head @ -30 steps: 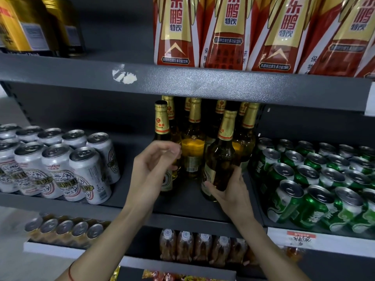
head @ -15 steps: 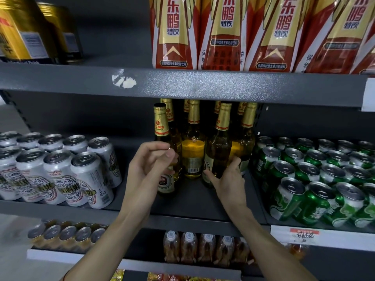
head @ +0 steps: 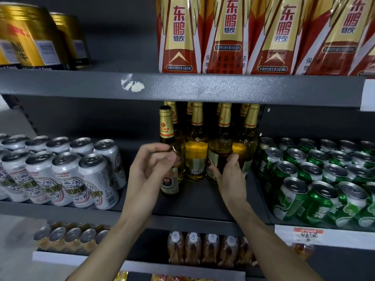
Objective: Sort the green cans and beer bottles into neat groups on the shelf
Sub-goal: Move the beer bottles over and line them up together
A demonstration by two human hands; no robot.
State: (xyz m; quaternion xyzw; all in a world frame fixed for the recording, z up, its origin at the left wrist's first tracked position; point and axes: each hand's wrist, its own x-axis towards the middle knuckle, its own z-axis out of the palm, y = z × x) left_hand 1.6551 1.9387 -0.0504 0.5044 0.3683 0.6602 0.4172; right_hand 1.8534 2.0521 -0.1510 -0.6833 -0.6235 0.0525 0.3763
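Three shelf levels show, and the middle shelf (head: 203,207) carries the task's things. Along its right end sits a packed block of green cans (head: 316,179), upright in rows from the front edge to the back. At the left end stands a block of white cans (head: 60,171), also in rows. Between the two blocks, toward the back of the shelf, the beer bottles (head: 205,142) stand upright in a tight cluster with gold foil necks.

One front bottle (head: 169,159) stands apart at the cluster's left, nearer the front edge than the rest. The left hand (head: 150,173) reaches up from below with the forearm slanting in from the lower left; its fingers are curled and its thumb and fingertips pinch this bottle at the shoulder, just below the neck foil.

The right hand (head: 231,177) comes in from the lower right, wrist over the shelf's front edge. Its fingers wrap the lower body of a second bottle (head: 220,153) in the cluster's front row, thumb on the left side of the glass and fingertips on the right. That bottle stands upright, touching its neighbours on both sides.

Above, red cartons (head: 253,35) line the top shelf's right half and gold cans (head: 34,39) its left end.
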